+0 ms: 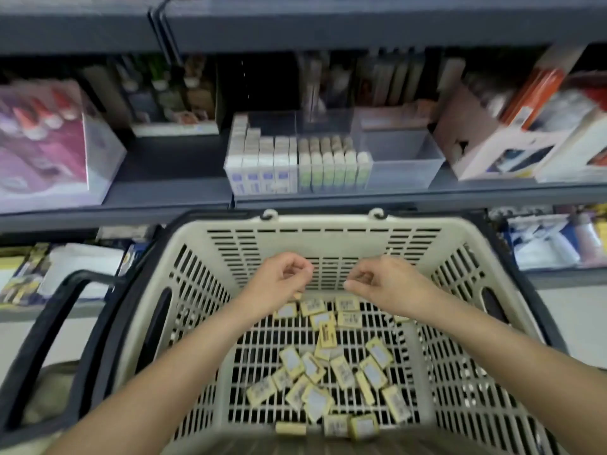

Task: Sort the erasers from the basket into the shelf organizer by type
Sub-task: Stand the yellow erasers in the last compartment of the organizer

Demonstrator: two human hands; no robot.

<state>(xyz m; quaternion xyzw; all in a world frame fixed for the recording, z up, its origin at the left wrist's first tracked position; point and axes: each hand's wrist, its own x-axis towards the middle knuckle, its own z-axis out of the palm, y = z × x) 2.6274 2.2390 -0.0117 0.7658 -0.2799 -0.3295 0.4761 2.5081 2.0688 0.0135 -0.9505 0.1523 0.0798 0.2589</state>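
Two hands are low inside the basket [328, 224], near its far wall. Left hand [282, 277] and right hand [384, 280] both have curled fingers, just above the far row of yellow erasers [341, 372]. The frame is blurred, so I cannot tell whether either hand pinches an eraser or is closed on nothing.

Most of the yellow erasers lie loose on the basket floor, scattered from the far row to the near wall. The shelf organizer [404, 172] sits on the shelf above. Its left section holds white-and-blue stock [262, 162], the middle holds green stock [331, 165], and the right compartment [407, 149] looks bare.

Judgement: this is the pick-up step, with the yellow type barely started. Next move: secure a few pieces per hand, lift clear of the rim and carry them up to the right compartment, keeping them out of the green section.
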